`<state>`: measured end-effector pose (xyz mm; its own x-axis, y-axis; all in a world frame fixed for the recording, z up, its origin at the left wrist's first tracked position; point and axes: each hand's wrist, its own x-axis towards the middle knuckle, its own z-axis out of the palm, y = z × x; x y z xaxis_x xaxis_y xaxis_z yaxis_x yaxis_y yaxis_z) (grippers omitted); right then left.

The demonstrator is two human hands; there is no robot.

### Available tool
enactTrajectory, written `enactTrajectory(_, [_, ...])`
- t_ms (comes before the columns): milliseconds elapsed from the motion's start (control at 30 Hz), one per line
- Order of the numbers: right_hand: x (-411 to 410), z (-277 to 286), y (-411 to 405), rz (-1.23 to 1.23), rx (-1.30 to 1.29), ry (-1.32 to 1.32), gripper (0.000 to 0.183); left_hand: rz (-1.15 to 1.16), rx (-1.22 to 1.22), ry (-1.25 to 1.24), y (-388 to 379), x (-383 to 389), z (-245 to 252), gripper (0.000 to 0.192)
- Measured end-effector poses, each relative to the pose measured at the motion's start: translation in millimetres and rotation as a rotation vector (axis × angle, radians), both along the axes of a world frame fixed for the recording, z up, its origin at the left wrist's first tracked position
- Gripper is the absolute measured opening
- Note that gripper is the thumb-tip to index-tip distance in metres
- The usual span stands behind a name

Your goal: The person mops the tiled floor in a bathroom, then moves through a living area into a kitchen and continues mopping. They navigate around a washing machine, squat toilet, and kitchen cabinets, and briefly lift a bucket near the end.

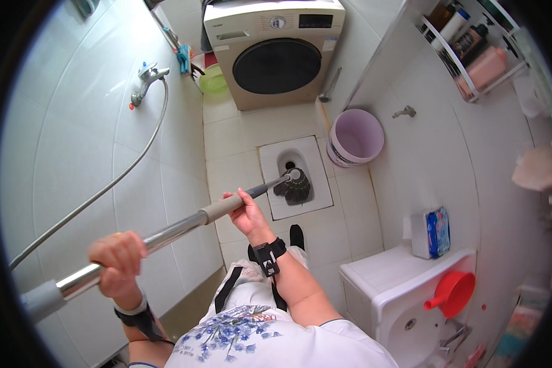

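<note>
A mop with a metal telescopic pole (pixel 177 231) slants across the view from lower left to the floor ahead. My left hand (pixel 118 263) is wrapped around the bare metal near its upper end. My right hand (pixel 248 214) grips it lower down, at the beige sleeve (pixel 221 208). The dark, stringy mop head (pixel 296 189) rests inside the bowl of a white squat toilet (pixel 280 212), just on my side of the drain hole (pixel 290 165). A white round joint (pixel 294 174) links the pole to the head.
A washing machine (pixel 276 99) stands ahead, beside a green basin (pixel 215 79). To the toilet's right is a lilac bucket (pixel 357 133). A shower hose (pixel 138 158) hangs along the left wall. Close on my right, a washbasin (pixel 395 317) holds a red dipper (pixel 455 294).
</note>
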<state>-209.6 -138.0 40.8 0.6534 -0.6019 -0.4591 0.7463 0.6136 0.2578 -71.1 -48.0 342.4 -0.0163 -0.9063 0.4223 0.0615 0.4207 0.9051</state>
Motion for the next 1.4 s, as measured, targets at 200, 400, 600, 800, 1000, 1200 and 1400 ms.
enactTrajectory(200, [-11.0,49.8,-27.4,0.097,-0.06,-0.141,0.015,0.053,-0.113,-0.005,-4.0,-5.6,23.8,0.035])
enactTrajectory(400, [0.9,59.5,-38.6,0.199,-0.055,-0.327,0.013,0.358,-0.203,0.319,2.7,-18.5,36.8,0.04])
enactTrajectory(600, [21.3,23.0,-0.9,0.338,-0.028,-0.385,0.019,0.19,-0.072,0.297,8.7,-2.3,29.4,0.038])
enactTrajectory(800, [34.9,-51.0,14.2,0.503,0.117,0.072,0.025,0.403,0.226,0.019,0.8,-8.4,-52.7,0.03])
enactTrajectory(1000, [44.4,-66.7,20.8,0.513,-0.027,-0.025,0.024,0.52,0.225,0.054,11.5,0.6,-56.9,0.027])
enactTrajectory(1200, [45.8,-69.2,20.9,0.542,-0.05,-0.043,0.025,0.575,0.251,0.136,15.0,2.6,-68.9,0.032])
enactTrajectory(1400, [40.4,-67.9,16.9,0.611,-0.075,-0.012,0.028,0.656,0.47,-0.029,11.1,-12.5,-112.5,0.022])
